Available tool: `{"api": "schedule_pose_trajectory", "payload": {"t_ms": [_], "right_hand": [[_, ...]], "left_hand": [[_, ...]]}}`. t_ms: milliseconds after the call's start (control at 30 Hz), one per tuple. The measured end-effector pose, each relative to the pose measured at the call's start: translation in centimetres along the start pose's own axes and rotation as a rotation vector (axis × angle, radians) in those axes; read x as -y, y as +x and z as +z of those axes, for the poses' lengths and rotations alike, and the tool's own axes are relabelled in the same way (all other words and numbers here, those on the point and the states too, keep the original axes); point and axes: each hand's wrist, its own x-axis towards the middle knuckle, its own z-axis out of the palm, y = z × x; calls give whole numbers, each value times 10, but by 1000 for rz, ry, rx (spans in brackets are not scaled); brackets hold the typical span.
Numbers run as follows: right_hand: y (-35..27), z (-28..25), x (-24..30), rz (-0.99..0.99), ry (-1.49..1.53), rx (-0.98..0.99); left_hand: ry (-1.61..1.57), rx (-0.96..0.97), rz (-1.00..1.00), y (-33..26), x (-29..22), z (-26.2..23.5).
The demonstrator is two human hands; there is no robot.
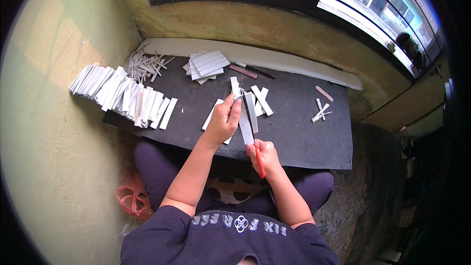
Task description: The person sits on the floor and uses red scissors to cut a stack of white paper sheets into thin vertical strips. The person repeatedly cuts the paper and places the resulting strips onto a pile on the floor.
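Note:
My left hand (224,121) pinches a white strip (235,85) that stands up past its fingertips. In my right hand (266,156) is a pair of scissors with a red handle (259,161). The scissor blades reach away from me to the strip, close beside my left fingertips; whether they touch it I cannot tell. Loose white strips (262,101) lie crossed on the dark table just right of the blades. Another strip (211,114) lies partly hidden behind my left hand.
On the table (299,137), a long row of white strips (122,93) lines the left side, with thin offcuts (147,65) behind it. Scored white sheets (208,64), a black pen (261,71) and a reddish flat stick (244,71) lie farther back. Small pieces (321,111) lie right. A red plastic bag (133,198) sits below left.

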Motion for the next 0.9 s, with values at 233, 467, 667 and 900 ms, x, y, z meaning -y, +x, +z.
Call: {"api": "schedule_pose_trajectory", "payload": {"t_ms": [233, 467, 667, 900], "right_hand": [[1, -2, 9, 11, -36, -17], [6, -2, 15, 78, -37, -3], [11, 1, 8, 159, 20, 19], [8, -4, 14, 126, 15, 54]], "left_hand": [[23, -10, 11, 4, 9, -2], [-2, -29, -28, 10, 24, 2], [-26, -18, -82, 12, 26, 3], [-65, 3, -123, 11, 26, 2]]}}
